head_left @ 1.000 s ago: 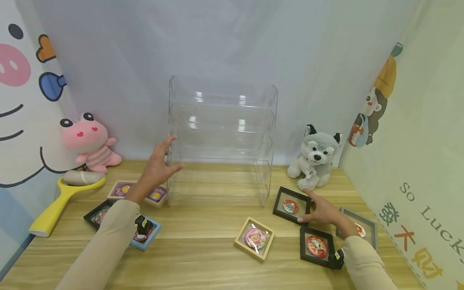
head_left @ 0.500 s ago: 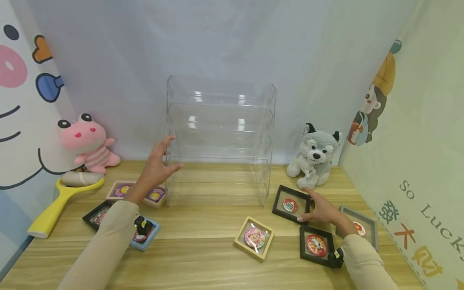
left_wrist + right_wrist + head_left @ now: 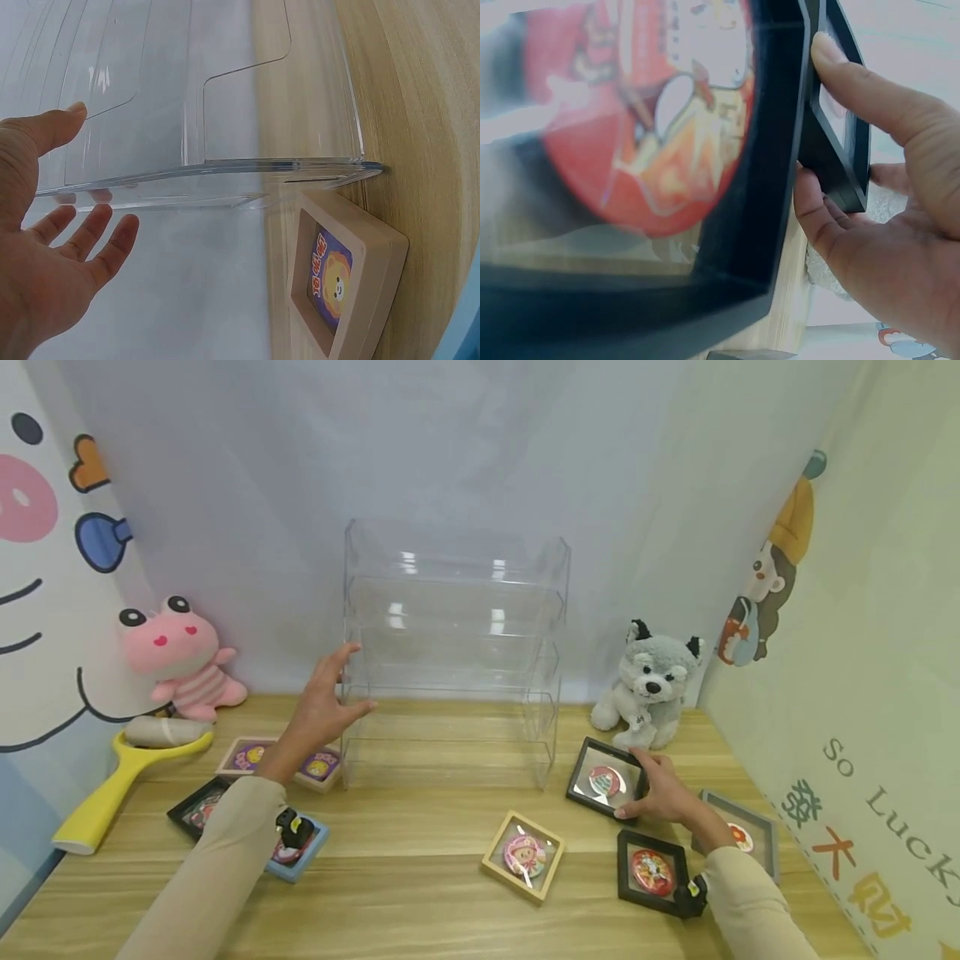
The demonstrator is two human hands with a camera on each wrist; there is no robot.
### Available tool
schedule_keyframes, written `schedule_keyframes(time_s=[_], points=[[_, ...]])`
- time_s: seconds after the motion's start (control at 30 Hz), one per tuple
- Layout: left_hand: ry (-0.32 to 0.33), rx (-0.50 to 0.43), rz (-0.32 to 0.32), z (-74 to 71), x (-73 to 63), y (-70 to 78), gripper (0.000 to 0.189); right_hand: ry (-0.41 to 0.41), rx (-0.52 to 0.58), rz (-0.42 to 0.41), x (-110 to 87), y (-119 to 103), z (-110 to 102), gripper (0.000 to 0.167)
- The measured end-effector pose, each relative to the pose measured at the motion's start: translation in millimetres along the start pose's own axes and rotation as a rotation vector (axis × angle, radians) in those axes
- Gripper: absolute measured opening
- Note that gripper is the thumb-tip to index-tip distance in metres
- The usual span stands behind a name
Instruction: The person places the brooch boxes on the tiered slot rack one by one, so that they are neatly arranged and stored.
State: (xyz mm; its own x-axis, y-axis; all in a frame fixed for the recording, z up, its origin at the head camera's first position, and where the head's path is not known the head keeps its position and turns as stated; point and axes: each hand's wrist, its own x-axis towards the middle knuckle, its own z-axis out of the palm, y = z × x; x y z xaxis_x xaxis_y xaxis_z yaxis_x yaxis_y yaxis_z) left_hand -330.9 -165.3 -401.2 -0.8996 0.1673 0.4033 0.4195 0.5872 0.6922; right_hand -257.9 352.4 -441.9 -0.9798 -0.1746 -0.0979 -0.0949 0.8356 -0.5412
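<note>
- The right hand (image 3: 658, 789) is pinching the tree frame (image 3: 604, 781) by its right side, thumb on the front and fingers behind.
- The tree frame is sitting right of the clear rack (image 3: 450, 681), just in front of the husky (image 3: 651, 685); how much of it is touching the table (image 3: 420, 902) cannot be told.
- The left hand (image 3: 321, 706) is hovering at the rack's left side, fingers spread wide, thumb and fingers standing on opposite sides of the panel; whether they are touching it cannot be told.
- A beige frame (image 3: 375, 259) is lying just beside the rack's lower left corner.
- The tiger frame (image 3: 652, 872) and grey frame (image 3: 763, 839) are lying near the right wrist.
- The yellow frame (image 3: 523, 857) is lying between the arms.
</note>
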Motion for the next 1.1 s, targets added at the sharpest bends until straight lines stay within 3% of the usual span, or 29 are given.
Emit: schedule_keyframes(time_s=[0.13, 0.3, 0.5, 0.73, 1.1], points=[[-0.003, 0.000, -0.009, 0.6, 0.1, 0.4, 0.085, 0.005, -0.010, 0.032, -0.6, 0.7, -1.1, 0.114], [0.004, -0.002, -0.015, 0.9, 0.4, 0.8, 0.086, -0.015, -0.005, 0.016, 0.1, 1.2, -3.9, 0.113], [0.000, 0.000, -0.022, 0.6, -0.1, 2.4, 0.086, -0.033, 0.110, 0.001, 0.9, 4.9, -4.3, 0.112], [-0.003, -0.002, -0.030, 0.2, 0.1, 3.4, 0.085, -0.058, 0.216, 0.037, 1.9, 10.2, -6.8, 0.111], [0.006, -0.022, -0.024, 1.4, -0.5, 0.8, 0.086, -0.105, 0.502, 0.099, -2.7, 12.0, -8.7, 0.099]])
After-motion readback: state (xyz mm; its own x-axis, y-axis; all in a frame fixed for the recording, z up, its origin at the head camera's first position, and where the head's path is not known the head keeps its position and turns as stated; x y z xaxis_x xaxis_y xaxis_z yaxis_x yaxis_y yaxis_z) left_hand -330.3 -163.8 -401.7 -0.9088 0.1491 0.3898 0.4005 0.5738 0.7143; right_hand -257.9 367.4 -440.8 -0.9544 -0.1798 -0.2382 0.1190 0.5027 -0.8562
